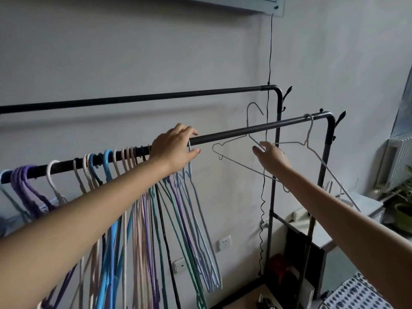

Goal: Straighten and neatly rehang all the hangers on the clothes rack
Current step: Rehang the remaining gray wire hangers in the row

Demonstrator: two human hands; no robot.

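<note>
Most of the job looks done: a dense row of coloured hangers point(133, 197) hangs on the front rail point(245, 129), packed just left of the left hand point(172, 150), whose fingers point(189, 130) curl over the rail. The right hand point(270, 155) holds a white wire hanger point(243, 161) off the rail, fingers closed on its shoulder, long axis tilted down to the right, hook up. One more pale hanger point(308, 139) hangs askew beyond those fingers.
</note>
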